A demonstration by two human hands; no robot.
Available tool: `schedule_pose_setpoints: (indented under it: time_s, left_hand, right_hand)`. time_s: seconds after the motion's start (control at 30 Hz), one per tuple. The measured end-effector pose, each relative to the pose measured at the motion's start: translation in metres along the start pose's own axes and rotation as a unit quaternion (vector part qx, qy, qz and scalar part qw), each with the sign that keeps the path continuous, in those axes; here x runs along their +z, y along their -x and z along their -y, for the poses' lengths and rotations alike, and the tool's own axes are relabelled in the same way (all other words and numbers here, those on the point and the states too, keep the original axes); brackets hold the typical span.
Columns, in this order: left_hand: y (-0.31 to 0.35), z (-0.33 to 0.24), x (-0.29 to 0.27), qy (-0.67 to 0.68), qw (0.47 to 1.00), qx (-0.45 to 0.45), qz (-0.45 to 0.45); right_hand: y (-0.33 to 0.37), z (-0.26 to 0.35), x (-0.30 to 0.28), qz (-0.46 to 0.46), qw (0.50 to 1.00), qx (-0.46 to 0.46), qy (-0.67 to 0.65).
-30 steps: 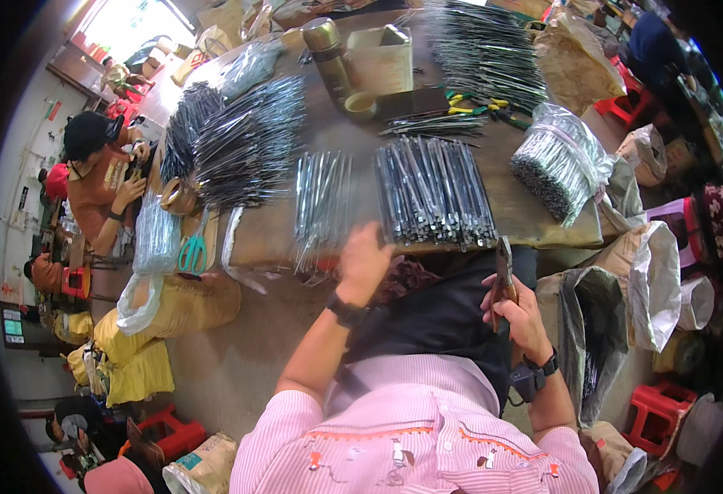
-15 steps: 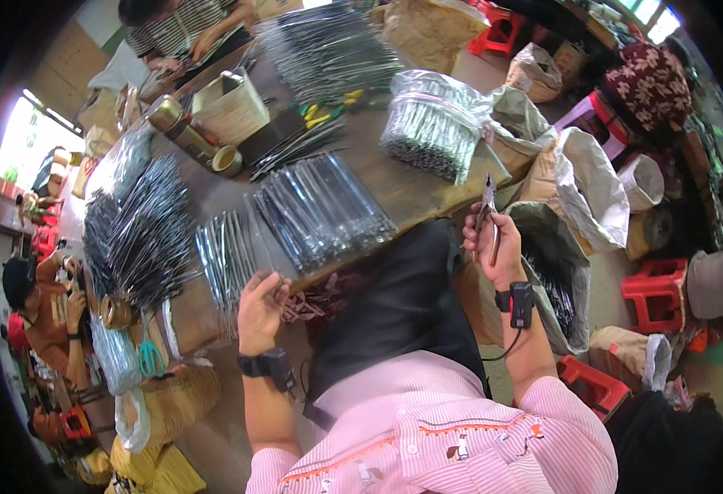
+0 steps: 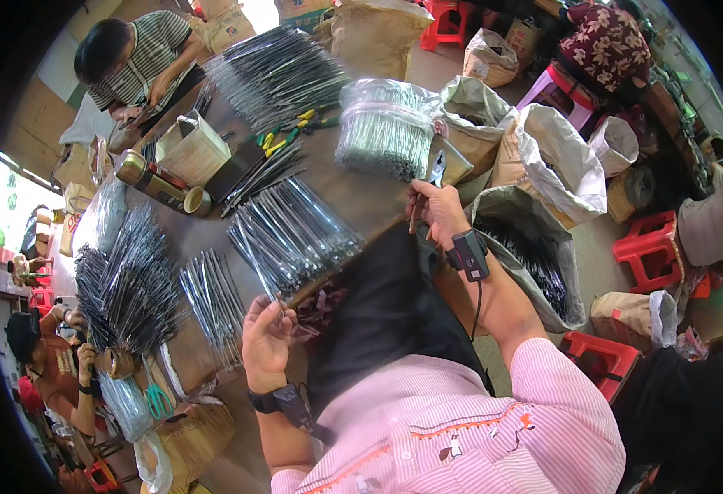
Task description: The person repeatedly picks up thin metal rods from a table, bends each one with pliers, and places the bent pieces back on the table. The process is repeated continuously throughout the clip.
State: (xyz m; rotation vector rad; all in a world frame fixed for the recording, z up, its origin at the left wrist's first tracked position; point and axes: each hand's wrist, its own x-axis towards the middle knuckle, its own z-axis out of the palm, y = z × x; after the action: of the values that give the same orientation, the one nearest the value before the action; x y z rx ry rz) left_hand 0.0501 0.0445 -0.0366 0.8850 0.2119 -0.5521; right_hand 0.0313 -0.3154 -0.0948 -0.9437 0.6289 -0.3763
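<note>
My right hand (image 3: pixel 442 212) is wrapped round a pair of pliers (image 3: pixel 437 169), its metal jaws pointing away from me and its brown handles below the fingers. My left hand (image 3: pixel 267 337) is closed at the near edge of the table, thumb and finger pinching the near end of a thin metal strip. That strip lies at the left edge of a neat row of long, shiny metal strips (image 3: pixel 295 235). Left of this row is a smaller, looser group of strips (image 3: pixel 213 296). A plastic-wrapped bundle of strips (image 3: pixel 386 132) stands beyond the pliers.
A dark heap of strips (image 3: pixel 135 280) fills the table's left side. A white box (image 3: pixel 192 152), cans (image 3: pixel 164 185) and yellow-green-handled tools (image 3: pixel 287 136) stand behind the row. Open sacks (image 3: pixel 550 165) and red stools (image 3: pixel 649 251) are on the right. Other people work nearby.
My left hand has closed on a strip's end at the row's left side. My right hand has moved left with the pliers, toward the table edge. The view has shifted.
</note>
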Motion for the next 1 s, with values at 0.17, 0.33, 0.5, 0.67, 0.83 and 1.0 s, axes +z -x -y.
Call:
schedule_pose_setpoints:
  time_s: [0.17,0.33,0.5,0.67,0.83,1.0]
  left_hand:
    - [0.007,0.001,-0.021,0.007,0.999,0.009,-0.034]
    - [0.014,0.005,-0.047,0.035,0.996,0.002,-0.088]
    - [0.019,0.003,-0.054,0.018,0.996,0.003,-0.085]
    - [0.019,0.007,-0.041,0.008,0.998,-0.005,-0.069]
    - [0.022,0.017,-0.029,-0.029,0.999,-0.006,-0.022]
    - [0.022,0.026,-0.02,-0.079,0.996,-0.033,-0.021]
  right_hand:
    - [0.005,0.005,-0.01,-0.034,0.999,-0.009,-0.039]
    - [0.02,0.001,-0.017,-0.02,0.997,0.072,-0.031]
    - [0.041,0.015,-0.013,0.103,0.978,0.16,-0.08]
    - [0.022,0.027,-0.002,0.13,0.967,0.126,-0.179]
    - [0.009,0.029,0.003,0.107,0.96,0.123,-0.23]
    - [0.045,0.012,0.01,0.146,0.973,0.12,-0.135]
